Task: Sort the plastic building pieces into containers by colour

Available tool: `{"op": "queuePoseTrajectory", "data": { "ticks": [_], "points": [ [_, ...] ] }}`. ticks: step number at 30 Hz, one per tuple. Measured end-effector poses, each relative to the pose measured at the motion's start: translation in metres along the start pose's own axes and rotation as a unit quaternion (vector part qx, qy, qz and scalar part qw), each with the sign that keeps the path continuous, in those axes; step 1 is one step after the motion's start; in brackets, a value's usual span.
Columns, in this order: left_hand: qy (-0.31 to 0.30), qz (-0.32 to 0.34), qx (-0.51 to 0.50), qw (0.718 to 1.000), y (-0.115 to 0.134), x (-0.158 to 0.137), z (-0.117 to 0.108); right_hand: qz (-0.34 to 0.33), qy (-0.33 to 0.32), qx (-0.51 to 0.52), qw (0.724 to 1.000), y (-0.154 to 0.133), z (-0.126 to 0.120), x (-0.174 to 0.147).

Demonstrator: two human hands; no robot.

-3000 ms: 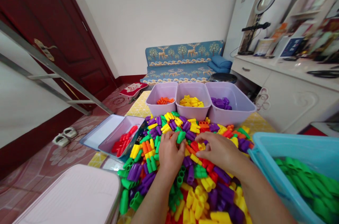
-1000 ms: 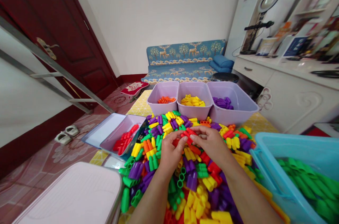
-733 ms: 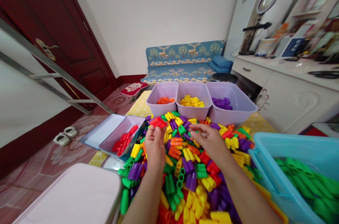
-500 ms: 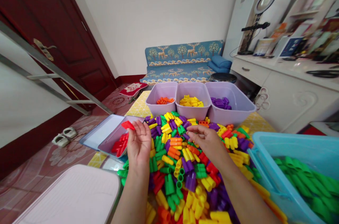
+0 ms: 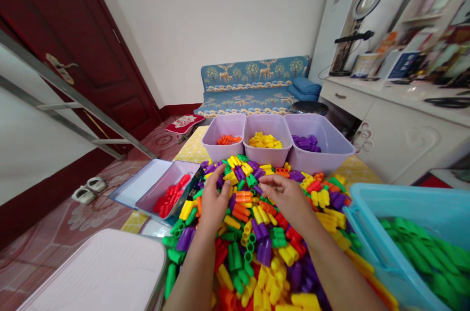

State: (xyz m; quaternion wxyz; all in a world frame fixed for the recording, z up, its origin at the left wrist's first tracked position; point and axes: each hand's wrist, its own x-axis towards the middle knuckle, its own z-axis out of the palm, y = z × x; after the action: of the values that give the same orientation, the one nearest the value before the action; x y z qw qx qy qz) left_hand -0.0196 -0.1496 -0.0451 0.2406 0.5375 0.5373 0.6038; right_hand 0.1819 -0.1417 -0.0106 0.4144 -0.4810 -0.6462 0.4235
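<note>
My left hand is over the left part of a mixed heap of plastic building pieces, fingers and thumb apart, with nothing seen in it. To its right, my right hand hovers above the heap with loosely bent fingers and nothing visible between them. Red, yellow, green, purple and orange tube-shaped pieces make up the heap. Left of my left hand stands a bin holding red pieces.
Three lilac bins stand behind the heap, with orange pieces, yellow pieces and purple pieces. A blue tub with green pieces is at the right. A pale lid lies front left.
My left hand has let go of a red piece at the left bin and moved right, over the heap. My right hand has barely moved.
</note>
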Motion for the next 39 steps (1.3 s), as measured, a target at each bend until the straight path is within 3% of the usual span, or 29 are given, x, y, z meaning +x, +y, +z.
{"op": "queuePoseTrajectory", "data": {
  "ticks": [3, 7, 16, 22, 27, 31, 36, 39],
  "points": [
    [-0.059, 0.070, 0.211, 0.973, -0.005, -0.007, 0.010, -0.008, 0.004, -0.012, 1.000, 0.000, 0.000, 0.000],
    [-0.082, 0.085, 0.264, 0.957, -0.008, -0.008, 0.011, -0.013, 0.004, -0.014, 1.000, 0.000, 0.002, 0.000],
    [-0.087, 0.067, 0.270, 0.956, -0.007, -0.006, 0.010, -0.002, 0.001, -0.042, 0.999, 0.002, 0.005, -0.001],
    [-0.040, 0.099, 0.123, 0.987, 0.009, -0.009, 0.011, -0.001, 0.005, -0.028, 1.000, 0.001, 0.005, -0.001],
    [-0.140, 0.136, 0.054, 0.979, 0.023, -0.014, 0.014, -0.035, -0.010, -0.022, 0.999, -0.002, 0.007, -0.004],
    [-0.167, 0.126, 0.042, 0.977, 0.023, -0.016, 0.015, -0.050, -0.013, -0.064, 0.997, -0.003, 0.007, -0.004],
    [-0.113, 0.079, 0.052, 0.989, 0.021, -0.015, 0.014, -0.020, -0.004, -0.066, 0.998, -0.009, -0.002, -0.004],
    [-0.082, 0.054, 0.055, 0.994, 0.020, -0.015, 0.014, -0.014, -0.050, -0.088, 0.995, -0.015, -0.014, -0.009]
  ]
}}
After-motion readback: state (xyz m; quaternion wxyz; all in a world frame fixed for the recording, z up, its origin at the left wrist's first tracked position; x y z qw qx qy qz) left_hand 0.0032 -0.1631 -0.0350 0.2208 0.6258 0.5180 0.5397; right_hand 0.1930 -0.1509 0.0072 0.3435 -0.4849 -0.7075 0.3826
